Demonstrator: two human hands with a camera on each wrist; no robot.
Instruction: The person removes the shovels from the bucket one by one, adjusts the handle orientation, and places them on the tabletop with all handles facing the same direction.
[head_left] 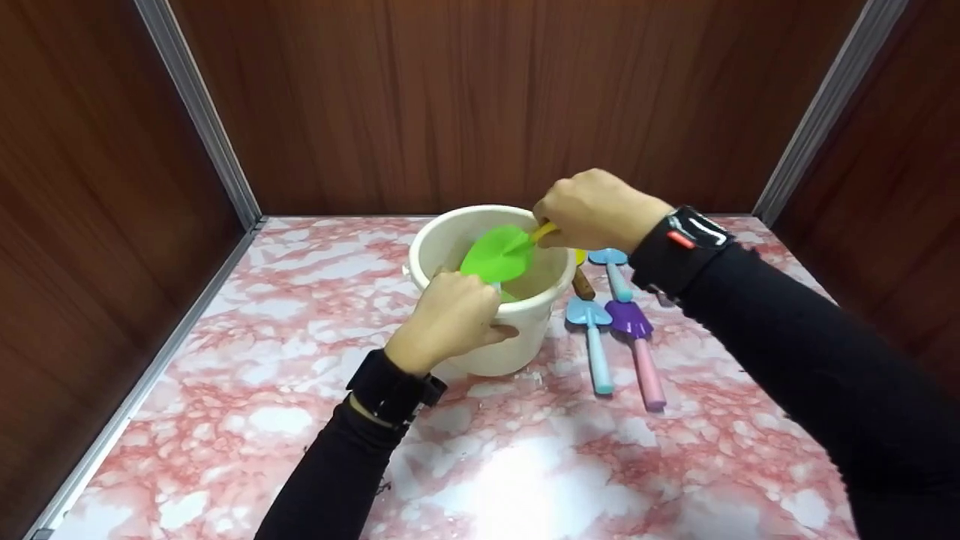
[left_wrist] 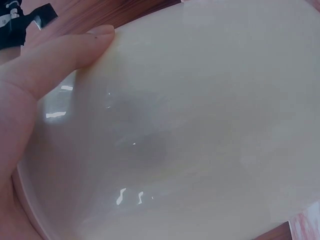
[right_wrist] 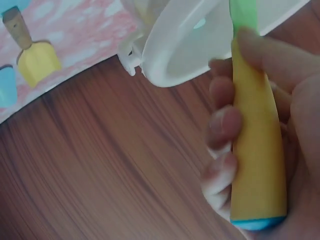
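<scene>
The white bucket [head_left: 529, 341] stood between the hands; the left hand [head_left: 454, 307] gripped its near rim, thumb outside, probably to steady it. The right hand [head_left: 589, 206] held the green shovel [head_left: 499, 255] by its yellow handle [right_wrist: 257, 145], apparently to angle the blade at the bucket's mouth. The purple shovel [head_left: 642, 352] and nearer blue shovel [head_left: 595, 345] lay right of the left hand, perhaps for easy reach.

Green shovel [head_left: 498, 255] at white bucket's [head_left: 516, 349] mouth
</scene>
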